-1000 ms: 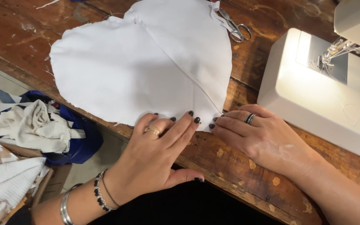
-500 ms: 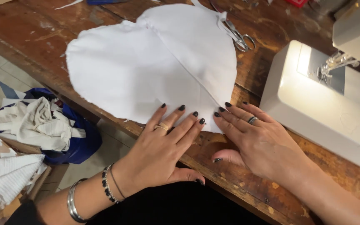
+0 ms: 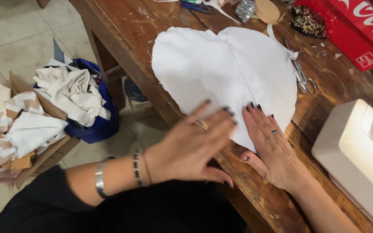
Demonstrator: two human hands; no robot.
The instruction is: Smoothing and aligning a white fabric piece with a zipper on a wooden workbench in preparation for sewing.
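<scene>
A white heart-shaped piece of fabric [image 3: 225,69] with a centre seam lies flat on the wooden table [image 3: 121,30]. My left hand [image 3: 193,144] rests flat on its near tip, fingers spread, slightly blurred. My right hand [image 3: 270,142] presses flat beside it on the fabric's lower right edge, fingers together and pointing away from me. Neither hand grips anything. Both wear rings; the left wrist carries bracelets.
A white sewing machine [image 3: 359,155] stands at the right. Small scissors [image 3: 301,77] lie past the fabric's right edge. A red box [image 3: 359,30] sits at the back right. On the floor to the left, a blue bag [image 3: 89,112] and cardboard box [image 3: 26,142] hold fabric scraps.
The view has swung so the table edge runs diagonally. Both hands have slid further onto the fabric's tip and lie flatter, the left hand moving.
</scene>
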